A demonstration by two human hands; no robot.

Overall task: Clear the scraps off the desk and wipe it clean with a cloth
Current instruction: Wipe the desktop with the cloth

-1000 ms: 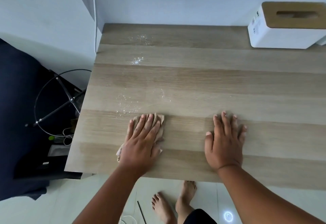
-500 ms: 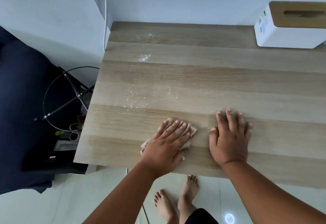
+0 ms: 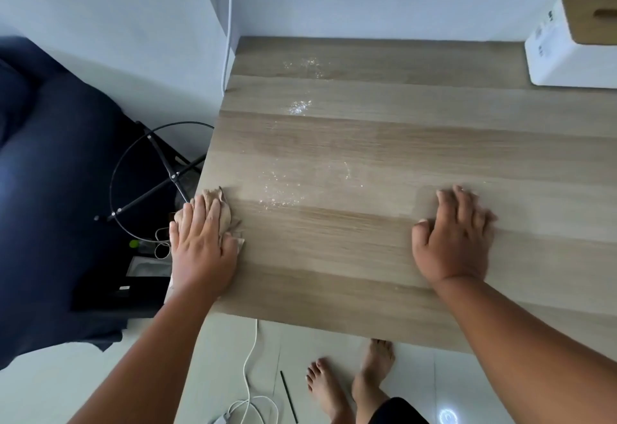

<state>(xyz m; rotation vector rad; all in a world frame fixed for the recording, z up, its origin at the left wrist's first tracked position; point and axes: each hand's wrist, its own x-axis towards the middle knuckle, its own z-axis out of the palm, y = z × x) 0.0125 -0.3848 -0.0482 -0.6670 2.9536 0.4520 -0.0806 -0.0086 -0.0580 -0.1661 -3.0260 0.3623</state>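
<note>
A light wooden desk fills the middle of the head view. My left hand lies flat, fingers straight, pressing a crumpled beige cloth onto the desk's left edge. Part of the cloth is hidden under the palm. My right hand rests flat on the desk to the right, fingers spread, holding nothing. Fine white crumbs speckle the wood just right of the cloth, with more crumb patches farther back and near the wall.
A white tissue box with a wooden lid stands at the back right. Left of the desk are a dark wire frame, dark fabric and small clutter. A white cable and my bare feet are on the floor below.
My left hand slid the cloth right toward the other hand, then back left to the desk's left edge. My right hand stayed flat on the desk.
</note>
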